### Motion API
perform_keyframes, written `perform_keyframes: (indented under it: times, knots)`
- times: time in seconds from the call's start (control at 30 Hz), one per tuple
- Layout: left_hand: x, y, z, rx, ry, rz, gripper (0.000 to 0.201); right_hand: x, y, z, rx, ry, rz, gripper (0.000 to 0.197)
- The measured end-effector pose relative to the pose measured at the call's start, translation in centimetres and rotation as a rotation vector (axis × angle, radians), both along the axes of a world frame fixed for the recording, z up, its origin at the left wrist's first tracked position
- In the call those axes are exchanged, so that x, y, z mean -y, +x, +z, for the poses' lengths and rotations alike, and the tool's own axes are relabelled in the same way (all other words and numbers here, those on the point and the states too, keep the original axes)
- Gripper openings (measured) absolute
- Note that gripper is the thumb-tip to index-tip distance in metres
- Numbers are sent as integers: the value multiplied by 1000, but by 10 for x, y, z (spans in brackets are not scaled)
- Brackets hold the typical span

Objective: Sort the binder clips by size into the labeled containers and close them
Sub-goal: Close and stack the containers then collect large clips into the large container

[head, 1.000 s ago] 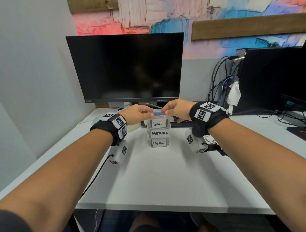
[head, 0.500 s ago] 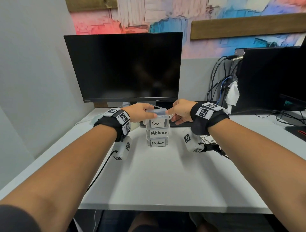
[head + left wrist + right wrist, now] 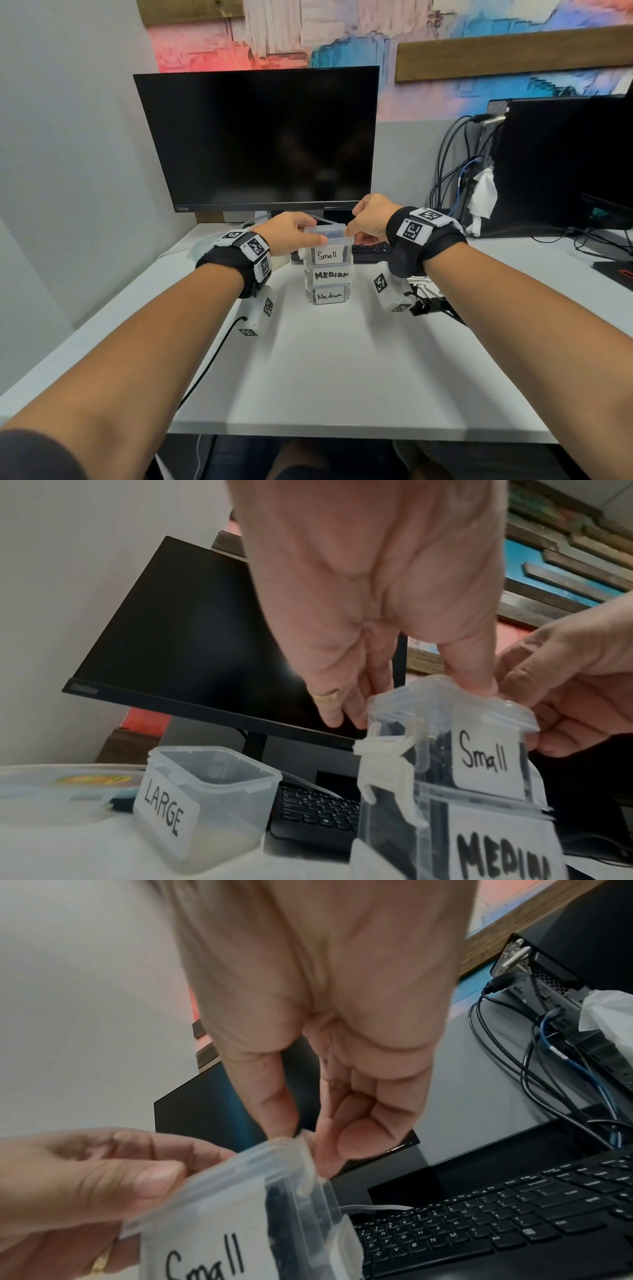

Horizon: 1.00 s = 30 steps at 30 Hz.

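Three clear containers are stacked on the white desk (image 3: 342, 377). The Small container (image 3: 328, 255) is on top of two labelled Medium (image 3: 329, 275). Dark clips show through its wall (image 3: 435, 750). Its lid (image 3: 325, 230) sits on top. My left hand (image 3: 301, 233) grips the lid's left end, with the thumb (image 3: 476, 680) on top and the fingers behind. My right hand (image 3: 356, 229) pinches the lid's right side flap (image 3: 308, 1164) between thumb and forefinger. The left side latch (image 3: 387, 767) sticks out, unclipped.
An open LARGE container (image 3: 205, 799) stands left of the stack, beside a flat clear box (image 3: 51, 783). Loose binder clips (image 3: 424, 287) lie under my right wrist. A keyboard (image 3: 371, 250) and a monitor (image 3: 260, 137) stand behind. A computer tower with cables (image 3: 561, 164) is at the right.
Both hands have stayed on the Small container's lid. The right hand has shifted slightly outward to the lid's right edge. The stack has not moved.
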<state>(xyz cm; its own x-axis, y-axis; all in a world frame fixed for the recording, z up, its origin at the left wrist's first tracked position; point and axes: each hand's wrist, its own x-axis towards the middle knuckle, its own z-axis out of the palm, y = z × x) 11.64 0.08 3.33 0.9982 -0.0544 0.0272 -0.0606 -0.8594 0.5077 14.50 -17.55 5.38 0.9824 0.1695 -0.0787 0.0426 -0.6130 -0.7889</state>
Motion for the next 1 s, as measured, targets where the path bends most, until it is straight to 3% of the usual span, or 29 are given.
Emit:
perform_keyframes:
  times: [0.23,0.3,0.5,0.73,1.0]
  knots:
    - [1,-2,2,-8,-5,-6,65,-5,2,3,6,-123,18,8]
    - [1,-2,1,-11,-11,-4,64,-6,2,1,15,-187,43,22]
    - [-3,-9,-7,-41,-107,28,62,-6,-7,1,176,-303,175,27]
    - [1,-8,-13,-223,-399,153,59,-6,-12,2,183,-360,230,37]
    - [-3,-1,-14,-227,-545,196,57,-6,-10,3,205,-421,245,30]
